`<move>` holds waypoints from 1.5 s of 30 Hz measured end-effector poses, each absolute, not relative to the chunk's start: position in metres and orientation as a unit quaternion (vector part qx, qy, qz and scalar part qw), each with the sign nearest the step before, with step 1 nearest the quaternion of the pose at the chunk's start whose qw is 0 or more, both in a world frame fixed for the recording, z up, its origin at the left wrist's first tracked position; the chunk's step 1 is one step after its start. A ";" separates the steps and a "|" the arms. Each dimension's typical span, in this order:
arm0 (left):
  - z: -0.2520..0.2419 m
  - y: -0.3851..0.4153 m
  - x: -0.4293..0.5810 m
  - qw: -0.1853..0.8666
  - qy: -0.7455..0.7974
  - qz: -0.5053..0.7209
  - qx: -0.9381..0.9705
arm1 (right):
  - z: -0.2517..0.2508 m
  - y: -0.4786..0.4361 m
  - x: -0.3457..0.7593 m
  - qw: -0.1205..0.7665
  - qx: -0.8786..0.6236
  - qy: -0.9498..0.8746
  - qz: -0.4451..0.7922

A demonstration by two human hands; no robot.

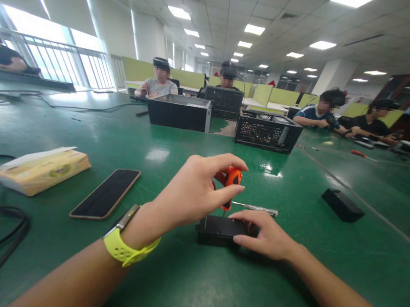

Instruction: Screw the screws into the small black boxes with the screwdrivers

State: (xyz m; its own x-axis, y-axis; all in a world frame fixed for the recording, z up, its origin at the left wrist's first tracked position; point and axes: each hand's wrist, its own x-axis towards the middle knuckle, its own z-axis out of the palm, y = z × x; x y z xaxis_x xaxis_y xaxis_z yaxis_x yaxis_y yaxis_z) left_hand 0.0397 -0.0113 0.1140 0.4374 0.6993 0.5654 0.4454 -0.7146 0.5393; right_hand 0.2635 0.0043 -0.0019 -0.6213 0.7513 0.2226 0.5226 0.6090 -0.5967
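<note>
My left hand (201,183) is closed around the orange and black handle of a screwdriver (233,177). The screwdriver stands upright, its thin shaft pointing down at the top of a small black box (219,229); I cannot tell whether the tip sits in a screw. On the right end of that box, my right hand (264,234) grips it between thumb and fingers against the table. Just behind the box lies a second, slim screwdriver (256,208) with a clear handle.
A phone (106,194) and a tissue pack (45,167) lie left, near black cables (5,242). To the right is another black box (342,205). Computer cases (180,113) stand farther back on the green table (155,289). Several people sit around it.
</note>
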 end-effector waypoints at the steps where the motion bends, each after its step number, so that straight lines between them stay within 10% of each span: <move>1: 0.114 -0.012 0.040 0.154 0.343 0.404 0.834 | -0.002 0.004 0.263 0.231 -0.368 -0.866 0.245; 45: 0.120 -0.014 0.035 0.156 0.322 0.397 0.846 | -0.001 0.003 0.263 0.228 -0.371 -0.863 0.256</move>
